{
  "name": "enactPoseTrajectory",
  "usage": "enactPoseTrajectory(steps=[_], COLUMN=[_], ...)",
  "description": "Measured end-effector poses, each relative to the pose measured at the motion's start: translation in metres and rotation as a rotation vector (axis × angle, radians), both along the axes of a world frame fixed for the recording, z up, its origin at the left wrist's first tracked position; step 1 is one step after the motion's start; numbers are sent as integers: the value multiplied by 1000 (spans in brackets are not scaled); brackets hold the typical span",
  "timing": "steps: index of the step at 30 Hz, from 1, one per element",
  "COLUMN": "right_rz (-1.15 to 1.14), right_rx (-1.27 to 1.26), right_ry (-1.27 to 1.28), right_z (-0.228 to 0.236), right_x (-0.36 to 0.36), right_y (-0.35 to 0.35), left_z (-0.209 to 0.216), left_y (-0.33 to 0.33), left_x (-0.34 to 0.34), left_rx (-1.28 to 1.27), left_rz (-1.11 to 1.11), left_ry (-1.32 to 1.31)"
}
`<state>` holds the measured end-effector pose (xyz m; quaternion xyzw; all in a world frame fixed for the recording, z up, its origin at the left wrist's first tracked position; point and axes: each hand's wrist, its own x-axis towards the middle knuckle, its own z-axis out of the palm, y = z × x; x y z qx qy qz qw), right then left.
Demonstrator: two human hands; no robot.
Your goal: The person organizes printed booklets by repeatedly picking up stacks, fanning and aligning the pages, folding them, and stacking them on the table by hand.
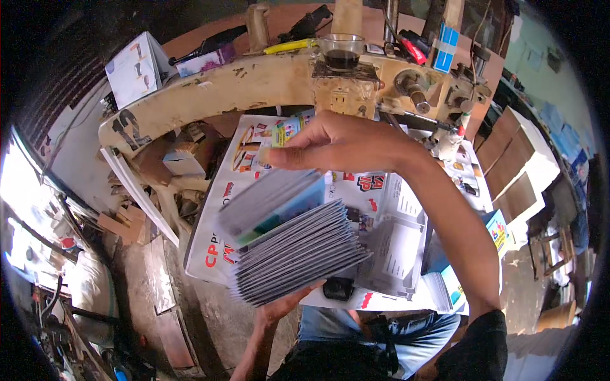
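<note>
**Lower bundle (298, 254) and upper bundle (267, 202): thin printed paper, both in hand**

Bearings from the lower bundle, 12 o'clock pointing away from the wearer.

Nearest, at 6 o'clock: left hand (284, 306), gripping the lower bundle from beneath; most fingers hidden. Lower bundle: tilted above the counter (202, 238), many thin leaves or booklets, grey-white edges stepped and slightly fanned. Probably light per piece, weightier as a block; bendable, slippery between layers, easily creased at corners. Best taken across the full thickness, with support below.

At 4 o'clock: black object (338, 289), small, kind unclear. At 3 o'clock: flat grey pieces (400, 238), smooth, faintly shiny. Beyond, between 3 and 4: side stack (437, 290), thin-edged, paper-like.

At 11 o'clock: upper bundle, motion-blurred, blue-green printed face. Likely similar in handling; firm pinch along the long edge advisable. At 12: right hand (321, 145), fingers seemingly pinched on its far edge, exact contact blurred.

Farthest, at 12: machine frame (254, 82), cream-painted, curved, chipped; atop it, round glass bowl (342, 47) of dark liquid.
</note>
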<state>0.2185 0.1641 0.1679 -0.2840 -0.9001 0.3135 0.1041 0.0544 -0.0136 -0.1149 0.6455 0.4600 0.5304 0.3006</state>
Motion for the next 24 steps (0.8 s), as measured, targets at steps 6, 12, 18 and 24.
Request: enactPoseTrajectory(steps=[6,12,18,24], right_rz=[66,32,255,501], right_rx=[-174,-166,-93,-198], right_ry=[205,202,40,105], right_z=[-27,-10,-6,-6], right_x=[2,8,2,-7], right_y=[10,1,4,-2], left_z=[53,75,48,42], left_y=[-1,3,0,1], left_x=[18,24,17,7], left_rx=[-49,-207,-67,-76], left_rz=[249,177,204,164], left_ry=[-150,-561,-292,77])
